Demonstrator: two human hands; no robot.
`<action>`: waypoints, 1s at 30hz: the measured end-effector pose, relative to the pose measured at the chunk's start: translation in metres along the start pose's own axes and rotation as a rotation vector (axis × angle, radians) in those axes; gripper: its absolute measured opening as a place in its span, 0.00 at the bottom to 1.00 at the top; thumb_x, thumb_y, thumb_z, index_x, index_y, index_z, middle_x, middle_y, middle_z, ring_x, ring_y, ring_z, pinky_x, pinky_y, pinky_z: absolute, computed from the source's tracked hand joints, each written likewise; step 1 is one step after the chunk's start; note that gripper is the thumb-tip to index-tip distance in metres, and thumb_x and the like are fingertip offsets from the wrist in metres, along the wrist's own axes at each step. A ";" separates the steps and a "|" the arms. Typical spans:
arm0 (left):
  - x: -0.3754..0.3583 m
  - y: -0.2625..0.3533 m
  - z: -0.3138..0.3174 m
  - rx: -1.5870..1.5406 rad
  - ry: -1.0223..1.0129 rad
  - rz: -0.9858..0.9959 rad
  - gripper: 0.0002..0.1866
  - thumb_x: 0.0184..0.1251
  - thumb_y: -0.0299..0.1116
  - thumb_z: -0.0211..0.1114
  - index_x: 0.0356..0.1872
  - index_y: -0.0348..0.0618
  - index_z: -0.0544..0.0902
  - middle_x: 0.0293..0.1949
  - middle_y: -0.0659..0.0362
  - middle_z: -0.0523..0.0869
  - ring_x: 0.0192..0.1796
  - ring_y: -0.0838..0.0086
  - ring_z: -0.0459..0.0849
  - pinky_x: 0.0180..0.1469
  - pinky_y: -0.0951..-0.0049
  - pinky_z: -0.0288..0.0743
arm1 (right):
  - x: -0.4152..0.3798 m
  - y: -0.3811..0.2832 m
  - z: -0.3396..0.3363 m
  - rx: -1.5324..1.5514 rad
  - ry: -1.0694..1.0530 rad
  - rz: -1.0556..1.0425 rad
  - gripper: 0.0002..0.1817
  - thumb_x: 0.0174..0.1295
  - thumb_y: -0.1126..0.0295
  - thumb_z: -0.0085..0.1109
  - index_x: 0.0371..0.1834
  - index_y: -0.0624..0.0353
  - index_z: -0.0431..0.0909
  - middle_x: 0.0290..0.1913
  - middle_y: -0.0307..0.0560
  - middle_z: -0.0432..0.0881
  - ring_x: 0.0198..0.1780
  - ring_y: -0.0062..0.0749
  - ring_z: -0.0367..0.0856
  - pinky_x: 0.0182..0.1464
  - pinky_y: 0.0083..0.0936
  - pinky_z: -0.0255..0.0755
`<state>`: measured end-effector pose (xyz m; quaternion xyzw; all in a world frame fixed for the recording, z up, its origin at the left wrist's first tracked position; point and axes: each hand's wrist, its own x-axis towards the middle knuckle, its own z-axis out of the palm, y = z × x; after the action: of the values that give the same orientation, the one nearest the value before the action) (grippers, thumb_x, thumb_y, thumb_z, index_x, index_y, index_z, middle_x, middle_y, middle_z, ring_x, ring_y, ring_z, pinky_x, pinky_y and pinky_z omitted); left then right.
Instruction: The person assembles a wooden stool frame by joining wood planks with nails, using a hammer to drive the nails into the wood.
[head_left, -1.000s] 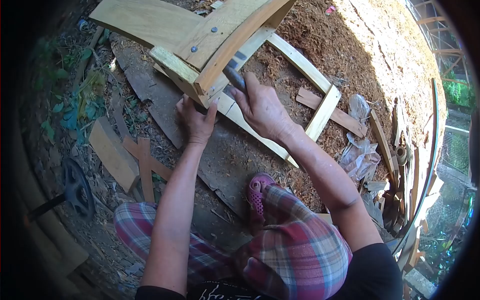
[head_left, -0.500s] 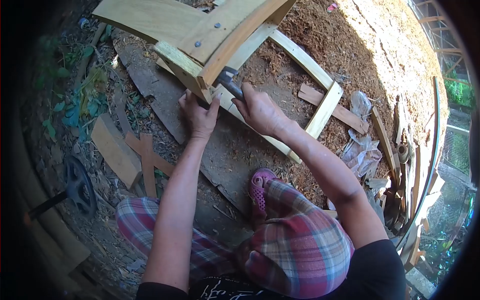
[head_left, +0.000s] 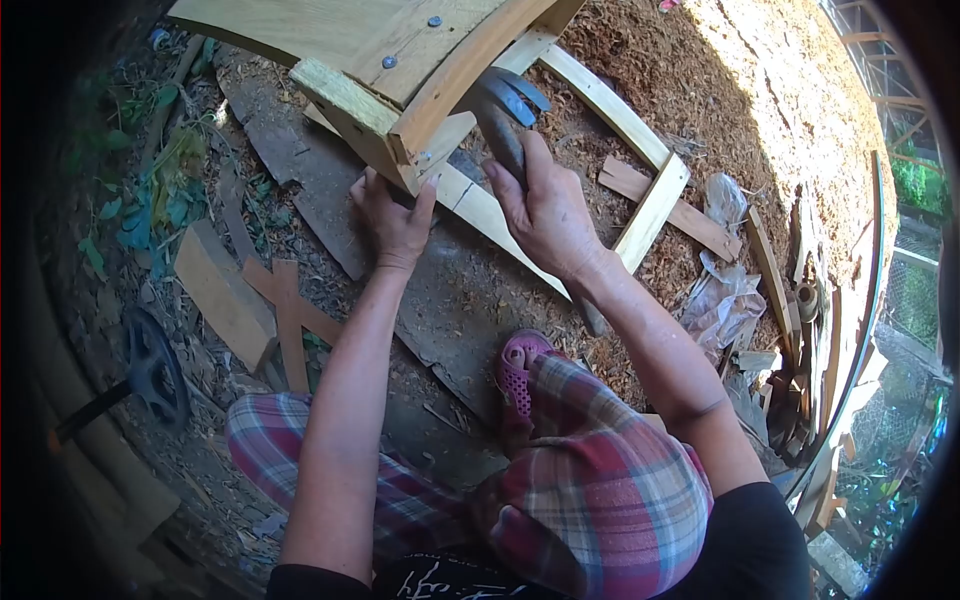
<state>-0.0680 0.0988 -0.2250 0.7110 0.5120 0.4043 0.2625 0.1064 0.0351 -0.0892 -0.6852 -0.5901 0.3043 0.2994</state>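
Observation:
My right hand (head_left: 553, 215) is wrapped round a claw hammer (head_left: 503, 110), its claw toward the upper right and the end of its handle below my wrist. The hammer head is just right of a wooden frame (head_left: 450, 85) with curved rails and boards. My left hand (head_left: 394, 222) is closed round the lower corner of that frame, thumb on the right side and fingers partly hidden behind the wood. A small nail head (head_left: 425, 156) shows near the corner, above my left thumb. Two dark bolt heads (head_left: 389, 62) sit in the top board.
Wood shavings cover the ground at the right. A wood offcut (head_left: 628, 180) lies partly under the frame, with crumpled plastic (head_left: 725, 305) further right. More offcuts (head_left: 228, 300) lie at the left, near a black wheel (head_left: 157, 367). A pink shoe (head_left: 515, 375) is below the frame.
My right hand has drawn the hammer right and away from the frame's corner, turning its head so the claw shows. My left hand keeps its grip on the corner.

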 end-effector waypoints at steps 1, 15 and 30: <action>-0.003 0.000 0.001 -0.001 -0.004 -0.001 0.19 0.56 0.38 0.74 0.45 0.42 0.77 0.44 0.56 0.80 0.50 0.59 0.72 0.56 0.58 0.64 | 0.000 -0.004 0.002 0.045 0.104 -0.034 0.15 0.71 0.63 0.53 0.43 0.64 0.63 0.29 0.72 0.79 0.37 0.72 0.79 0.38 0.59 0.70; 0.007 0.000 -0.005 0.064 -0.006 -0.002 0.21 0.58 0.41 0.74 0.45 0.43 0.76 0.44 0.55 0.78 0.51 0.58 0.71 0.56 0.57 0.63 | 0.017 0.019 0.004 -0.166 -0.222 0.073 0.14 0.71 0.62 0.52 0.44 0.62 0.62 0.31 0.70 0.80 0.38 0.71 0.79 0.38 0.57 0.73; 0.003 -0.004 0.001 -0.114 0.023 0.035 0.18 0.57 0.39 0.74 0.39 0.40 0.77 0.33 0.53 0.81 0.37 0.62 0.80 0.41 0.61 0.74 | -0.004 0.004 0.009 0.041 -0.024 -0.007 0.14 0.70 0.64 0.53 0.44 0.63 0.61 0.28 0.71 0.79 0.35 0.72 0.79 0.37 0.58 0.72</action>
<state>-0.0685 0.1030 -0.2280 0.6990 0.4785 0.4457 0.2895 0.1014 0.0314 -0.0977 -0.6732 -0.5897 0.3233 0.3075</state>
